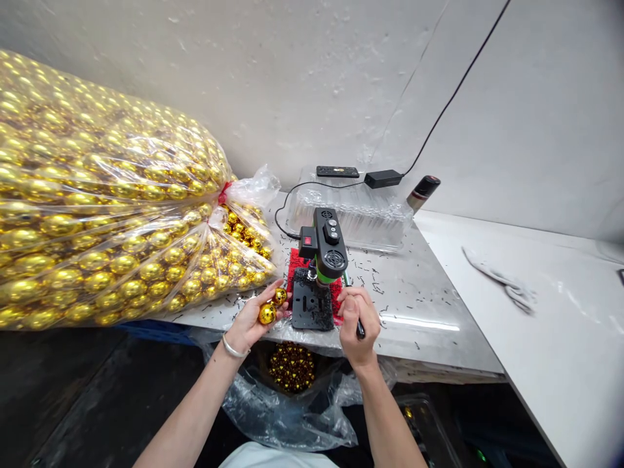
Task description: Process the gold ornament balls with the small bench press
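Observation:
Two shiny gold balls [268,312] rest in my left hand [258,314], palm up, with the fingers curled round them. That hand is just left of a small black bench machine [330,240] with round vents, buttons and a red switch on its side. My right hand [359,323] is wrapped round the black-gripped lever [361,330] on the machine's right. Under the machine's head lies a black slotted base plate [312,315], strewn with dark shavings, over a red mat [294,261]. Between my arms, an open plastic bag [287,416] holds many gold balls [291,368].
A huge clear bag of gold balls [97,208], tied in red, fills the left. Behind the machine are a clear plastic-wrapped pack [355,224], a remote control [337,171] and a power adapter [383,179]. Scissors [502,279] and a dark-capped bottle [423,192] are to the right.

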A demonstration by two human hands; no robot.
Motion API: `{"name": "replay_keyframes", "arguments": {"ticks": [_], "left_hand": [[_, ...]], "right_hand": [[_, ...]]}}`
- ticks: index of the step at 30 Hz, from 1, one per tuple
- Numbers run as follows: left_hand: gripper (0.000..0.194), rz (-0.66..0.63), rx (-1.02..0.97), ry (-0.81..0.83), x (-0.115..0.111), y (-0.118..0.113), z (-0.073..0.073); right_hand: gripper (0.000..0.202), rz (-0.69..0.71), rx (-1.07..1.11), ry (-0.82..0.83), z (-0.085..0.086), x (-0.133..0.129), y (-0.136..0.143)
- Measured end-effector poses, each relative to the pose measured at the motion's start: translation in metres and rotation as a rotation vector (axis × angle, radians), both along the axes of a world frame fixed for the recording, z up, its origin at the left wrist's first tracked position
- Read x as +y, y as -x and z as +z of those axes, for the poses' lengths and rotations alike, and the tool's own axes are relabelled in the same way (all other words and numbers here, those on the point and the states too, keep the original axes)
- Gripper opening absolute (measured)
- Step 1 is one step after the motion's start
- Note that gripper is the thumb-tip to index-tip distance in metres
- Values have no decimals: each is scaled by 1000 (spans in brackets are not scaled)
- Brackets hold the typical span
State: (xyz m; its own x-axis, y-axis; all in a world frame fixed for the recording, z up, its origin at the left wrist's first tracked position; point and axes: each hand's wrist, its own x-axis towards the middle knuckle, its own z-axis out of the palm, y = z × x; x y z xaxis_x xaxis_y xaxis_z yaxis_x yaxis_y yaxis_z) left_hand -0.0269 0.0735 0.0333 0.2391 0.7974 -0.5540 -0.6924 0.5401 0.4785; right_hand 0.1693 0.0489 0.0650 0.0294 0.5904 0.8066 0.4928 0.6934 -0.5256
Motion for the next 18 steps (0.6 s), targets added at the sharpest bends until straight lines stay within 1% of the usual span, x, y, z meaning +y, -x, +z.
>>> {"name": "replay_keyframes", "arguments": {"ticks": [2,4,7,10,14,18], "left_hand": [[38,7,44,2,0,0,-5],[30,24,110,-14,0,-3,-10],[20,9,214,-97,2,-13,-15],[22,-14,274,-155,5,-24,-14],[34,-44,217,-164,11,-33,-10],[30,-42,173,-108,15,-35,-10]], "right_hand": [[28,-7,1,1,1,0,1],[28,-14,9,11,5,0,1],[29,-14,37,15,14,2,2],[30,-20,68,14,25,6,3],[32,-37,82,27,36,10,4],[32,-34,83,36,38,10,4]]}}
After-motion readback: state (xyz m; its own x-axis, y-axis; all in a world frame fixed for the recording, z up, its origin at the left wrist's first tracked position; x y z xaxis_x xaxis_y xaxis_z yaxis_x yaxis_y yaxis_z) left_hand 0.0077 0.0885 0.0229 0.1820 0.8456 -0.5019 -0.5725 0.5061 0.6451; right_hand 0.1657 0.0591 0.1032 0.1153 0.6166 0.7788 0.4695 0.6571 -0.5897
